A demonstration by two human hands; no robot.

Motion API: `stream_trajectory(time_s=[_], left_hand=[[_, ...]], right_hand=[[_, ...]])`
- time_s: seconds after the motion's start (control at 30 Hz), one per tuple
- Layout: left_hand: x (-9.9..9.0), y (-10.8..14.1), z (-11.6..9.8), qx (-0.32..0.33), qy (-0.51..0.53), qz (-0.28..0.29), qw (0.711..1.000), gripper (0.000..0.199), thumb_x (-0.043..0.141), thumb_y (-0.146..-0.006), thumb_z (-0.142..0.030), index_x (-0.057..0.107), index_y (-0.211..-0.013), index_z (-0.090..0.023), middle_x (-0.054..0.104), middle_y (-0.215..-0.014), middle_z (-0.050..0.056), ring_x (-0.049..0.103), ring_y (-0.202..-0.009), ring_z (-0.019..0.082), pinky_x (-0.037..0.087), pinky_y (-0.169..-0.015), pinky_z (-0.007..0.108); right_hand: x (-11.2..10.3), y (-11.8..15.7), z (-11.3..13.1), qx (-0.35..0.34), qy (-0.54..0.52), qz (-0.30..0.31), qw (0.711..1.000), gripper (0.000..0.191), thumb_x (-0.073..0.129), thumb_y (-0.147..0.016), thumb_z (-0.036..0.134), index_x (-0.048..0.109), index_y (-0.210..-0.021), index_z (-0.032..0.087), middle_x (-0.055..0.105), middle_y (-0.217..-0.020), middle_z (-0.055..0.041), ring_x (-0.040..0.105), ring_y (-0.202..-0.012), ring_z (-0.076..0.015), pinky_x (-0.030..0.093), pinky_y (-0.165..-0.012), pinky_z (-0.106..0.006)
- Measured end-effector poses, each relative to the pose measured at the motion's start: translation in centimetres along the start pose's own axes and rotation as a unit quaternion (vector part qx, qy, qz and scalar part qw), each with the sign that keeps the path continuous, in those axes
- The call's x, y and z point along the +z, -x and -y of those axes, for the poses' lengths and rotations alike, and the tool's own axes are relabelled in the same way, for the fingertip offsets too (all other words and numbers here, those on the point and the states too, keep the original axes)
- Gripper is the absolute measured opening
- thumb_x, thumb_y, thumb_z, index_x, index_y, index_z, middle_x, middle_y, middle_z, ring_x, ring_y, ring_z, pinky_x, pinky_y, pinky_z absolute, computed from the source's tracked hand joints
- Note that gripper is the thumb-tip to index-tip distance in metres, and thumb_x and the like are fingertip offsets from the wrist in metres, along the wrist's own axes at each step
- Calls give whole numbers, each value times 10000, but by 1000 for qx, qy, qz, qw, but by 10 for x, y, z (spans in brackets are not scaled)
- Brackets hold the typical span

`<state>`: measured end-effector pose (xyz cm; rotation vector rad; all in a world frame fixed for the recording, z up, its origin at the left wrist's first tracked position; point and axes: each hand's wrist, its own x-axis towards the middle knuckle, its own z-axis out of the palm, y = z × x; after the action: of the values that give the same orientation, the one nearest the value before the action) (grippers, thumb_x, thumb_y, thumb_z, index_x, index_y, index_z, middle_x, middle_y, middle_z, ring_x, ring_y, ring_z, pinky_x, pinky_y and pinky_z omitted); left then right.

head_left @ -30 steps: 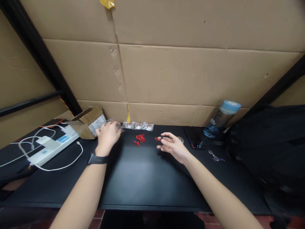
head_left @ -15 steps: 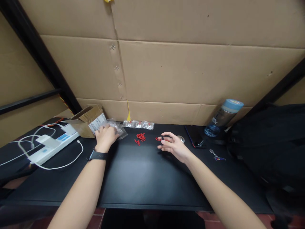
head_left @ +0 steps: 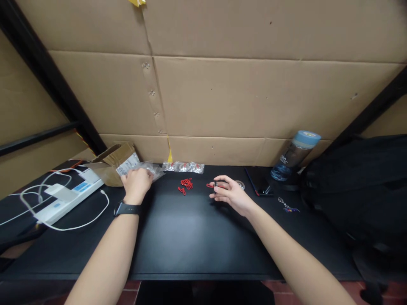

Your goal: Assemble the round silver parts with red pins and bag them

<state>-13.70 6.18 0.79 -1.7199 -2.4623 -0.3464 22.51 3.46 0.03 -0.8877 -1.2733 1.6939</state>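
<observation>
My left hand [head_left: 137,183], a dark watch on its wrist, has its fingers curled on a clear plastic bag [head_left: 155,170] in front of the open cardboard box [head_left: 110,171]. Part of the bag is hidden by the hand. My right hand [head_left: 229,194] pinches a small dark object with a red cord loop [head_left: 209,185] poking out to the left; fingers cover most of it. Between the hands lies a small pile of red cord loops [head_left: 186,183]. Behind them, a row of shiny wrapped packets [head_left: 183,167] rests against the cardboard wall.
A white power strip [head_left: 71,201] with cables sits at left. Right of my right hand are a roll of clear tape [head_left: 241,185], a phone [head_left: 260,184], a keychain [head_left: 289,209] and a tilted water bottle [head_left: 292,159]. A black backpack [head_left: 356,195] fills the far right.
My left hand has shifted slightly left on the plastic bag, its fingers more tucked in. My right hand keeps the same pinch. The whole view has moved a little.
</observation>
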Motion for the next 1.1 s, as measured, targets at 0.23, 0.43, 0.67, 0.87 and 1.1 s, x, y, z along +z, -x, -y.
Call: stream_trajectory(time_s=[0.23, 0.43, 0.67, 0.87, 1.1], left_hand=[[-29, 20, -29, 66, 129, -198, 970, 368, 364, -1028, -362, 686, -1111, -204, 709, -1171, 122, 559, -1176, 327, 256, -1007, 497], [-8, 75, -109, 394, 167, -104, 898, 331, 376, -1067, -312, 697, -1131, -262, 723, -1103, 74, 629, -1063, 229, 331, -929, 419], [16, 95, -131, 532, 204, 45, 820, 405, 481, -1036, -392, 529, -1409, -241, 671, -1272, 88, 619, -1147, 220, 400, -977, 374], [-10, 86, -109, 512, 182, 61, 837, 273, 459, -1038, -384, 689, -1140, -278, 689, -1215, 57, 597, -1159, 230, 375, -1008, 401], [8, 100, -114, 552, 142, 105, 815, 400, 541, -1002, -378, 568, -1399, -340, 581, -1426, 71, 504, -1335, 290, 387, -1041, 446]], right_hand=[[1, 2, 12, -32, 13, -39, 999, 466, 833, -771, 377, 564, -1134, 266, 661, -1220, -67, 751, -848, -188, 588, -787, -332], [-18, -3, 17, -141, 149, -123, 971, 454, 797, -762, 382, 613, -1155, 251, 638, -1218, -64, 714, -820, -165, 584, -783, -333], [-37, 2, 30, -216, 418, -118, 874, 368, 767, -763, 279, 708, -1126, 247, 710, -1070, -49, 662, -789, -168, 549, -789, -319], [-31, 12, 41, -211, 491, -80, 842, 243, 756, -770, 232, 723, -1011, 236, 739, -977, -28, 663, -818, -177, 512, -787, -292], [-28, 19, 44, -165, 569, -16, 806, 219, 781, -752, 268, 734, -962, 227, 734, -844, -4, 647, -733, -159, 457, -702, -248]])
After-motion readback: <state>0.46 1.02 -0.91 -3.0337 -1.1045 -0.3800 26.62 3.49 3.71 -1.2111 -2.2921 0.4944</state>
